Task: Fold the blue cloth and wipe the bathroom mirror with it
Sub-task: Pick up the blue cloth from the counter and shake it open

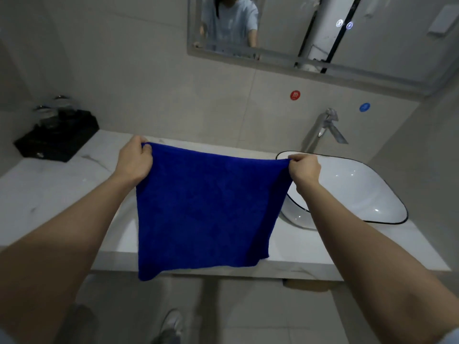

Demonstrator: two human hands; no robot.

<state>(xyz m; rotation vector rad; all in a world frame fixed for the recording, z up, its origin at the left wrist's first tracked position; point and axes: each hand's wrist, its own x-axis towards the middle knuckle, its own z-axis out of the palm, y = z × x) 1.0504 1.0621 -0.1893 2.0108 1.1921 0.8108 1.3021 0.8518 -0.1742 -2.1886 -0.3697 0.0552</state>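
At the bathroom counter (pixel 62 182), I hold the blue cloth (pixel 206 207) spread in the air. My left hand (pixel 135 161) and right hand (pixel 304 168) each have curled fingers pinching one top corner. The cloth hangs unfolded in front of the counter's edge, below the mirror (pixel 372 45), with both lower corners loose.

As I judge it, the risk lies in those two small pinches. If either corner slips as I bring the edges together, the cloth could swing into the basin (pixel 360 189) beside my right hand, or fall to the floor. The bottom edge hangs slanted, so a hurried fold would likely come out lopsided.

By count there is one cloth, one mirror, one basin and one tap (pixel 323 130). Two round wall stickers show, a red sticker (pixel 295 95) and a blue sticker (pixel 364 107). One black tray (pixel 59 140) holds glassware too blurred to number.
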